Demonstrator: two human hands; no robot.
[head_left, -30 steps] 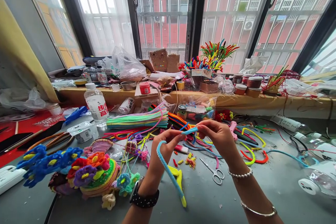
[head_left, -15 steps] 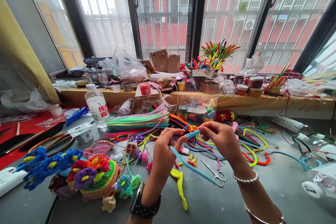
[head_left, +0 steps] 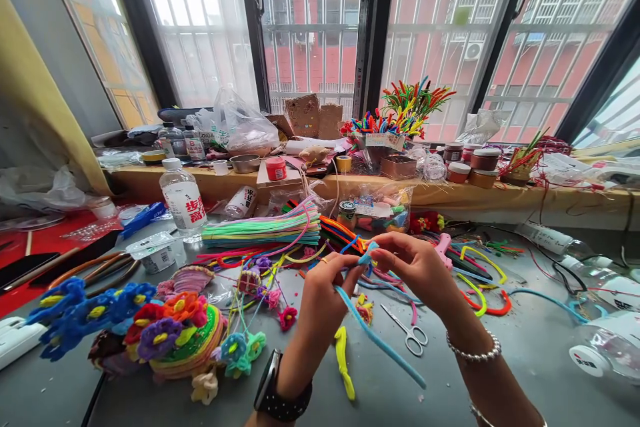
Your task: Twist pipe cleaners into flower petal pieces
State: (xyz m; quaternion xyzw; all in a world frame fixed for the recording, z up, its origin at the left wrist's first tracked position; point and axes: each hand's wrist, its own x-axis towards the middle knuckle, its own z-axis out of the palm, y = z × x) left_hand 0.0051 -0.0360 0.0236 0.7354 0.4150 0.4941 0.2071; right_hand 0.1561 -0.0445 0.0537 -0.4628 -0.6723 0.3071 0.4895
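Observation:
A light blue pipe cleaner (head_left: 383,340) runs between my two hands, its long tail hanging down to the right over the grey tabletop. My left hand (head_left: 333,287) pinches it, fingers closed around the strand. Fingertips of my right hand (head_left: 407,267) are closed on the folded upper end, close against the left fingers. Below the hands lies a bent yellow pipe cleaner piece (head_left: 343,363). To its right rest small scissors (head_left: 411,333) with their blades toward the hands.
Fuzzy flowers (head_left: 160,337) on a striped round base stand at left. Behind are a pipe cleaner bundle (head_left: 265,223) and a water bottle (head_left: 183,200). Plastic bottles (head_left: 607,347) lie at right; a pink-handled tool (head_left: 443,252) is beyond my right hand. A cluttered sill (head_left: 320,181) borders the back.
My hands have drawn closer together, the left moving right. The pipe cleaner's upper end now looks folded between the fingers, and its tail hangs lower.

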